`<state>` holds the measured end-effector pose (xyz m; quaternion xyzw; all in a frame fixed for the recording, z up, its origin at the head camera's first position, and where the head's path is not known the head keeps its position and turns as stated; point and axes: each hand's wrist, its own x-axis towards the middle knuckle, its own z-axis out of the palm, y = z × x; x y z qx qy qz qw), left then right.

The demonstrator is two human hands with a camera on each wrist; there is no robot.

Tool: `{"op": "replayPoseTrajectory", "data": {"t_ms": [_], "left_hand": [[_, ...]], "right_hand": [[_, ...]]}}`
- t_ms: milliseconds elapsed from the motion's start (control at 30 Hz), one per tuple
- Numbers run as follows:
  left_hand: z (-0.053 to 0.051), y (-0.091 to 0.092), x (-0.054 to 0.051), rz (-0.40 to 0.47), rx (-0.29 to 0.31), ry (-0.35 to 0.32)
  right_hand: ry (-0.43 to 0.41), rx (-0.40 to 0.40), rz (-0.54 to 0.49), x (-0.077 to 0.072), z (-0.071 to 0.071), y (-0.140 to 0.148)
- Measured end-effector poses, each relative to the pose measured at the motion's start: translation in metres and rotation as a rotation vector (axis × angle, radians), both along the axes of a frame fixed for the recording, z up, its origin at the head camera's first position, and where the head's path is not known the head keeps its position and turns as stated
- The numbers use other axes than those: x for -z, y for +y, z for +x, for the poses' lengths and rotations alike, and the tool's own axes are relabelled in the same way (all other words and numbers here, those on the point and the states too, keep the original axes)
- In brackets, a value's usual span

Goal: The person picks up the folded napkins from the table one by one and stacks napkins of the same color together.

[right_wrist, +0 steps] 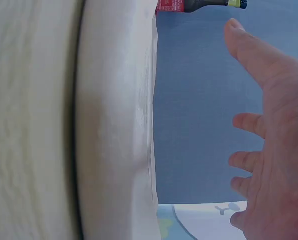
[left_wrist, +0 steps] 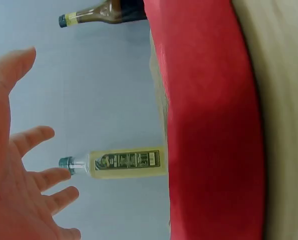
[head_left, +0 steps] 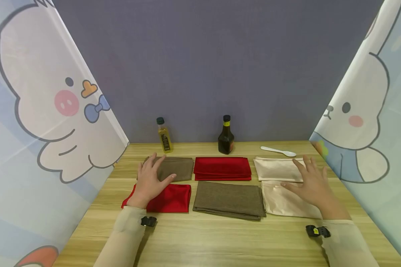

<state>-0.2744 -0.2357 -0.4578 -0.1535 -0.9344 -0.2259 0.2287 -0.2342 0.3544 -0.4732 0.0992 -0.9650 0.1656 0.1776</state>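
Note:
Six folded cloths lie in two rows, so I say several; my left hand [head_left: 149,181] hovers with spread fingers over the front-left red cloth [head_left: 173,198] and the back-left brown cloth [head_left: 178,168]. On the right, my right hand [head_left: 310,181] is held above two cream cloths, the back one [head_left: 274,168] and the front one [head_left: 284,204], its fingers also spread. Between the hands lie another red cloth [head_left: 222,168] and a larger brown cloth [head_left: 228,200]. Neither hand holds anything. Both wrist views show the palms empty.
Behind the cloths stand an oil bottle [head_left: 165,137] with a green cap and a dark sauce bottle [head_left: 226,137]. A white spoon [head_left: 279,151] lies at the back right. A grey panel [head_left: 200,74] closes the wooden table's [head_left: 200,237] far side, with cartoon-printed sheets on both sides.

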Motion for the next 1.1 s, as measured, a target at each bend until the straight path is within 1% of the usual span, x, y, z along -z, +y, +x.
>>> {"op": "replayPoseTrajectory", "data": {"t_ms": [133,300,533,633,700,800,933,1100], "left_hand": [[-0.002,0.006,-0.001,0.006,0.006,0.012],[-0.005,0.018,0.0,0.041,0.041,-0.012],[-0.005,0.04,0.001,0.096,0.109,-0.114],[-0.005,0.05,0.001,0.112,0.132,-0.162],[-0.005,0.057,0.001,0.123,0.139,-0.194],[-0.005,0.065,0.0,0.148,0.152,-0.224],[-0.005,0.077,-0.002,0.175,0.173,-0.241],[-0.006,0.095,-0.003,0.204,0.208,-0.266]], "right_hand": [[0.021,-0.013,-0.024,-0.001,0.003,0.004],[0.078,-0.034,-0.066,-0.006,0.007,0.011],[0.17,-0.066,-0.11,-0.006,0.009,0.024],[0.188,-0.072,-0.118,-0.006,0.012,0.03],[0.164,-0.063,-0.128,-0.006,0.015,0.033],[0.098,-0.05,-0.155,-0.006,0.018,0.036],[0.013,-0.039,-0.19,-0.004,0.019,0.04],[-0.05,-0.025,-0.223,-0.001,0.02,0.048]]}}
